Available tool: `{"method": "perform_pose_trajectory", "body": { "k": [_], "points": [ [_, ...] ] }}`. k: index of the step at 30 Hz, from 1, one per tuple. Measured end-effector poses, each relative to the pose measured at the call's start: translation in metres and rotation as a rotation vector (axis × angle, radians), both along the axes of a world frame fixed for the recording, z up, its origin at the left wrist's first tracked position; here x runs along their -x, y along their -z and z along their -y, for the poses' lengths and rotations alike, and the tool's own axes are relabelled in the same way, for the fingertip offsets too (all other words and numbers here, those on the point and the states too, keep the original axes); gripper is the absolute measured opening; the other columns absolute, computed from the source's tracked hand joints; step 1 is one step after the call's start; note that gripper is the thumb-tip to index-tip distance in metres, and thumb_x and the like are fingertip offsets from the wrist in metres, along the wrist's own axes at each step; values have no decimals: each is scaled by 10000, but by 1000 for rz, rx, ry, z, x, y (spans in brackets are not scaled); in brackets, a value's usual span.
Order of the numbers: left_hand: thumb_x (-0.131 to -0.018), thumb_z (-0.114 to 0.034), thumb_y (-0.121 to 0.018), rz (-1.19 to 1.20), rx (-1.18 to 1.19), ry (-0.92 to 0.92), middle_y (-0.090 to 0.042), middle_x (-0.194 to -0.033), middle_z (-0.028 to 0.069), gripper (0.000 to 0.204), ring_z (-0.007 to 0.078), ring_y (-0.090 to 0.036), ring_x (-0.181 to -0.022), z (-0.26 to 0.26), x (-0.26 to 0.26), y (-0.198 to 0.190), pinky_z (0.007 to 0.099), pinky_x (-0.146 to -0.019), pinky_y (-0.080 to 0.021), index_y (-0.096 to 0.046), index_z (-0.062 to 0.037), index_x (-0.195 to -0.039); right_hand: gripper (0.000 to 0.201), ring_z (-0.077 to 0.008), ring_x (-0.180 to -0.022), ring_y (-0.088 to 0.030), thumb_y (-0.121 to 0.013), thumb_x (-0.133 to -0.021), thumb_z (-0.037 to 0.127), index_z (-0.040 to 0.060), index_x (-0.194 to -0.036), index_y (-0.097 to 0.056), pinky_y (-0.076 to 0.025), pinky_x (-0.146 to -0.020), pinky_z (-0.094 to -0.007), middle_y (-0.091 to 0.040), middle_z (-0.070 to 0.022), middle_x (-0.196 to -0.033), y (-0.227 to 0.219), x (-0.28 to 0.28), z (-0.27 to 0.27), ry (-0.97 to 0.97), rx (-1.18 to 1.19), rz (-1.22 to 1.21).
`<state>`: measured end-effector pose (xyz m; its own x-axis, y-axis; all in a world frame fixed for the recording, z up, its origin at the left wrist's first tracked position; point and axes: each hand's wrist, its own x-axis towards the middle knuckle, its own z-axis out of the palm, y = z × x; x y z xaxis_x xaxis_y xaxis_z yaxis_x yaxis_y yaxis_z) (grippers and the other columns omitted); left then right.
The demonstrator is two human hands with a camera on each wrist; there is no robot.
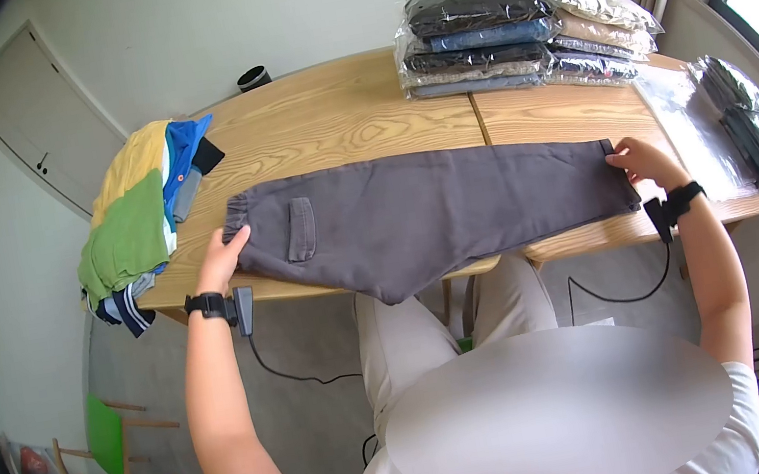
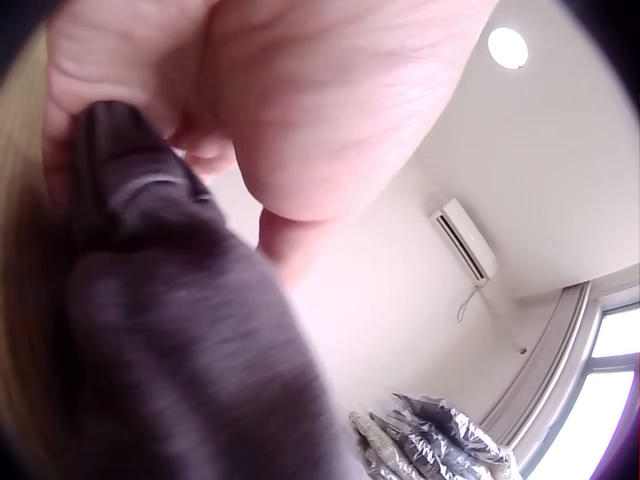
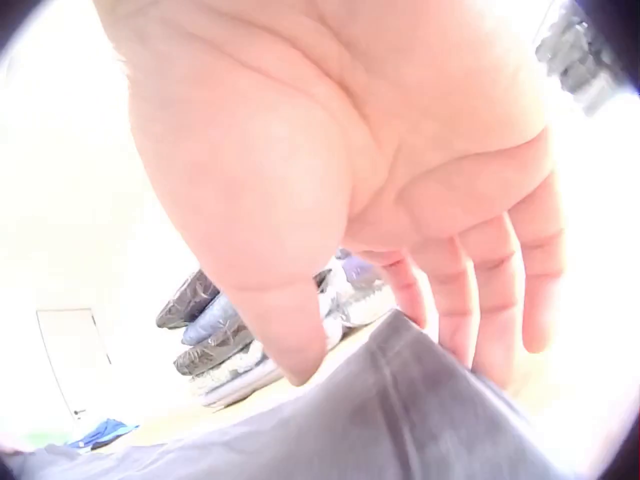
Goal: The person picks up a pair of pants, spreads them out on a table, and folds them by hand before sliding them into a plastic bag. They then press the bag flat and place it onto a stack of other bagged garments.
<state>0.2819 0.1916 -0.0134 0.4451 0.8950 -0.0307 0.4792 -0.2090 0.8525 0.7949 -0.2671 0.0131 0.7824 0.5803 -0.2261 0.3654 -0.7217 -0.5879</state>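
Note:
A pair of dark grey trousers (image 1: 453, 200), folded lengthwise, lies across the table with its crotch point hanging over the front edge. Its elastic waistband is at the left, near a flapped pocket (image 1: 301, 230). My left hand (image 1: 224, 259) grips the waistband corner; in the left wrist view the dark cloth (image 2: 190, 330) runs up between the fingers and thumb. At the other end, my right hand (image 1: 648, 163) is at the leg hem. The right wrist view shows the fingers (image 3: 455, 300) extended along the hem edge and the thumb apart from them, over the cloth.
Bagged folded clothes (image 1: 478, 43) are stacked at the back right of the wooden table (image 1: 311, 119). Clear plastic bags (image 1: 695, 127) and another bagged garment (image 1: 749, 124) lie far right. A heap of colourful clothes (image 1: 136, 201) hangs over the left edge. Cables trail from both wrist devices.

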Motion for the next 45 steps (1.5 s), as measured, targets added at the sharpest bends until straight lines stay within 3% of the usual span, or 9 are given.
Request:
{"method": "perform_pose_trajectory", "body": {
  "k": [10, 14, 18, 19, 21, 25, 28, 35, 45],
  "points": [
    [-918, -377, -594, 157, 40, 99, -423, -1380, 157, 687, 221, -378, -1291, 1, 28, 27, 333, -1078, -268, -321, 35, -1395, 352, -114, -544, -481, -608, -907, 276, -36, -1067, -577, -377, -455, -259, -567, -63, -711, 21, 67, 15, 213, -195, 127],
    [-910, -267, -626, 184, 0, 93, -449, -1354, 159, 615, 213, -420, -1254, 4, 20, 24, 319, -1052, -310, -356, 41, -1368, 276, -55, -514, -392, -614, -914, 225, 14, -1089, -584, -306, -438, -227, -544, -5, -711, 8, 55, 22, 243, -565, 171],
    [-899, -176, -628, 208, -14, 126, -532, -1253, 144, 448, 225, -498, -1149, 18, -3, 28, 330, -984, -374, -466, 9, -1273, 252, -95, -590, -482, -625, -900, 207, 25, -1071, -594, -386, -502, -249, -576, -33, -790, 21, 21, 40, 308, -453, 245],
    [-899, -176, -628, 211, -13, 128, -532, -1253, 144, 448, 225, -498, -1149, 25, -8, 25, 330, -984, -374, -466, 9, -1273, 254, -160, -697, -543, -629, -885, 190, 21, -1072, -596, -434, -593, -292, -603, -79, -850, 37, 16, 45, 274, -309, 519],
    [-891, -172, -617, -191, -862, -53, -550, -1221, 163, 370, 306, -509, -1123, 54, -22, 7, 384, -973, -380, -525, -23, -1217, 280, -329, -1022, -586, -640, -840, 132, 23, -1095, -599, -460, -867, -404, -631, -184, -1043, 33, 42, 37, 161, -277, 834],
    [-935, -478, -466, -32, -1050, 644, -528, -1286, 139, 507, 330, -476, -1196, 141, -52, -22, 446, -1014, -337, -566, -58, -1201, 275, -324, -1045, -586, -680, -739, 18, 45, -1009, -637, -451, -907, -404, -641, -136, -1060, 11, 163, -31, -355, -557, 677],
    [-809, -588, -578, -181, -1050, 914, -456, -1393, 113, 684, 300, -397, -1298, 178, -74, -9, 466, -1055, -295, -528, -91, -1276, 442, -306, -1185, -507, -756, -684, 117, 69, -1100, -613, -380, -1003, -437, -589, -107, -1228, 9, 218, -75, -800, -557, 545],
    [-732, -200, -734, -119, -962, 768, -496, -1358, 98, 546, 265, -465, -1256, 196, -91, 30, 400, -999, -400, -554, -59, -1227, 525, -279, -1174, -524, -786, -629, 142, 74, -1119, -609, -395, -998, -415, -613, -76, -1191, 25, 234, -108, -883, -443, 503],
    [-781, -139, -690, -11, -893, 671, -622, -1173, 87, 268, 260, -552, -1147, 178, -76, 12, 396, -931, -456, -647, -22, -1018, 201, -320, -938, -614, -646, -790, 78, 40, -987, -636, -475, -818, -408, -665, -132, -929, 40, 225, -113, -735, -572, 427]
  ]
}}
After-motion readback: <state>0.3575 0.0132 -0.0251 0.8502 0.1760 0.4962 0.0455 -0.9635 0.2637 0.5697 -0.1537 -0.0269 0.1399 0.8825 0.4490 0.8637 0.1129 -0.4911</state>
